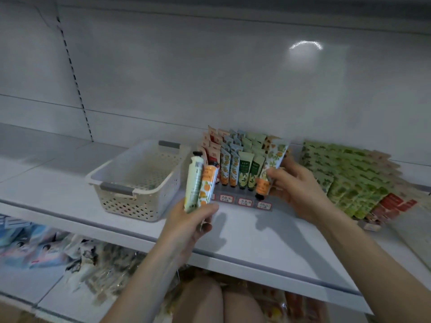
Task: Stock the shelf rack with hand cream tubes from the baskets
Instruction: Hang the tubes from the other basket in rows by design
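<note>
A tiered clear rack (242,201) on the white shelf holds rows of hand cream tubes (235,159), caps down. My left hand (196,220) grips two tubes upright in front of the rack's left end: a pale green one (194,183) and an orange-patterned one (208,183). My right hand (296,183) holds a floral tube with an orange lower end (270,169), cap down, at the rack's rightmost column. A cream perforated basket (140,180) stands left of the rack; what lies inside it I cannot make out.
Stacks of green and red flat packets (354,176) lie on the shelf right of the rack. The shelf's front edge (256,262) runs across below my hands. Below it, a lower shelf holds wrapped goods (46,248). The white back panel rises behind.
</note>
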